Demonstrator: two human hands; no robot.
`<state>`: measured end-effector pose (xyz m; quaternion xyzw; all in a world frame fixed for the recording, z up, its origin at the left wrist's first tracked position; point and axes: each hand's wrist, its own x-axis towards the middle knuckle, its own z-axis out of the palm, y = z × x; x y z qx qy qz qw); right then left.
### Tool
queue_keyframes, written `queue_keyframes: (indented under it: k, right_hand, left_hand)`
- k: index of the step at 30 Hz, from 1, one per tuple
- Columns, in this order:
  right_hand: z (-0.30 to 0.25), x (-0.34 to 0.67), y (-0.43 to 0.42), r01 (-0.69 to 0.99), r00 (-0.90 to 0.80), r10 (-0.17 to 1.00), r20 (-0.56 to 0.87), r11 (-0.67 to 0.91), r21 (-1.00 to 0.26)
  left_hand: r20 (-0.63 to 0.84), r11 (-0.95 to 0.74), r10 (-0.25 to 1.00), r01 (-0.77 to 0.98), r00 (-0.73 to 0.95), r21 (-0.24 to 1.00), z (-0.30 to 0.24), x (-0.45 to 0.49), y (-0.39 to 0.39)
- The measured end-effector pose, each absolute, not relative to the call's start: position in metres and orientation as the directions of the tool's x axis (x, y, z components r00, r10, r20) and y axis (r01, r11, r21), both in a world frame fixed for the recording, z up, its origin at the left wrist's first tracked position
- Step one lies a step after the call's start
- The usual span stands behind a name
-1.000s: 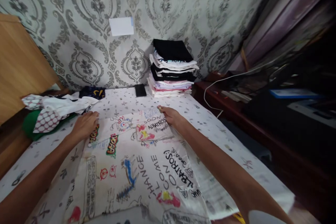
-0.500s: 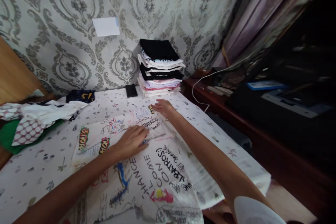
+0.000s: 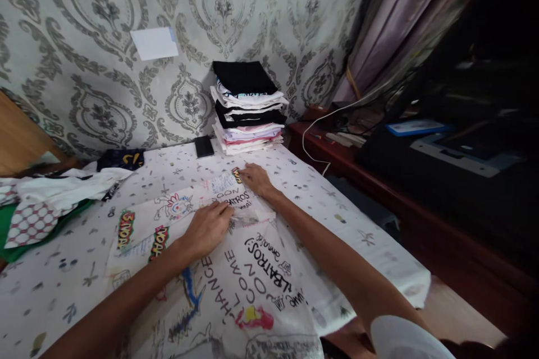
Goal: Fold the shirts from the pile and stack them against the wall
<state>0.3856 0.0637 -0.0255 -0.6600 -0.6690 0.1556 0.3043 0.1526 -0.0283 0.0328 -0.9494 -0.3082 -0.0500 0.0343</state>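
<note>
A white garment with bright graffiti prints (image 3: 252,286) lies spread on the patterned bedsheet (image 3: 67,291), its far end folded back toward me. My left hand (image 3: 208,227) rests palm down on the middle of that folded part, fingers together and flat. My right hand (image 3: 255,178) presses flat on the fold's far right corner, fingers stretched out. Neither hand holds anything lifted.
A tall stack of folded clothes (image 3: 248,106) stands against the wallpapered wall, with a black phone (image 3: 204,146) beside it. Loose clothes (image 3: 46,202) are heaped at the left. A dark wooden bench with cables (image 3: 337,129) runs along the right of the bed.
My left hand moved from the garment's left edge to its middle, sliding over the fold. My right hand stayed at the far right corner. The camera turned slightly right.
</note>
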Motion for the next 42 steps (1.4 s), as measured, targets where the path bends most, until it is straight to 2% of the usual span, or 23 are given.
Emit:
queue_keyframes:
  k: [3,6,16,20,23,25,29,31,33,37,39,42]
  right_hand:
    - [-0.028,0.386,0.066,0.823,0.049,0.978,0.205,0.077,-0.562]
    - [-0.029,0.387,0.067,0.825,0.060,0.976,0.210,0.070,-0.561]
    - [-0.025,0.386,0.060,0.694,0.135,0.948,0.289,0.118,-0.710]
    - [-0.017,0.384,0.050,0.630,0.140,0.916,0.376,0.210,-0.747]
    - [-0.005,0.367,0.036,0.631,0.036,0.871,0.490,0.361,-0.687]
    - [0.003,0.345,0.020,0.626,-0.122,0.844,0.522,0.474,-0.619]
    - [0.016,0.283,-0.016,0.573,-0.537,0.741,0.402,0.671,-0.472]
    - [0.018,0.254,-0.025,0.563,-0.647,0.691,0.323,0.719,-0.408]
    - [0.018,0.233,-0.024,0.572,-0.693,0.667,0.274,0.739,-0.355]
    - [0.013,0.208,-0.008,0.599,-0.698,0.672,0.247,0.737,-0.313]
    - [0.010,0.200,-0.001,0.611,-0.685,0.688,0.240,0.722,-0.325]
    - [0.006,0.192,0.004,0.617,-0.678,0.699,0.228,0.709,-0.340]
  left_hand:
    - [0.229,-0.847,0.522,0.530,0.822,0.026,0.032,0.145,-0.033]
    - [0.278,-0.874,0.481,0.482,0.831,0.070,0.025,0.140,-0.037]
    - [0.250,-0.869,0.495,0.470,0.832,0.155,0.017,0.138,-0.044]
    - [0.249,-0.833,0.553,0.518,0.795,0.195,0.027,0.112,-0.042]
    - [0.224,-0.763,0.646,0.613,0.729,0.207,0.030,0.081,-0.040]
    - [0.179,-0.733,0.679,0.646,0.712,0.213,0.030,0.062,-0.043]
    - [0.167,-0.677,0.735,0.723,0.657,0.137,0.026,0.032,-0.051]
    - [0.193,-0.594,0.797,0.800,0.572,0.082,0.024,0.015,-0.047]
    - [0.211,-0.486,0.864,0.867,0.458,0.107,0.024,-0.009,-0.036]
    - [0.101,-0.232,0.973,0.896,0.210,0.378,0.026,-0.061,-0.009]
    - [0.020,-0.181,0.981,0.874,0.193,0.452,0.027,-0.077,-0.002]
    - [0.007,-0.277,0.953,0.865,0.302,0.418,0.027,-0.082,-0.003]
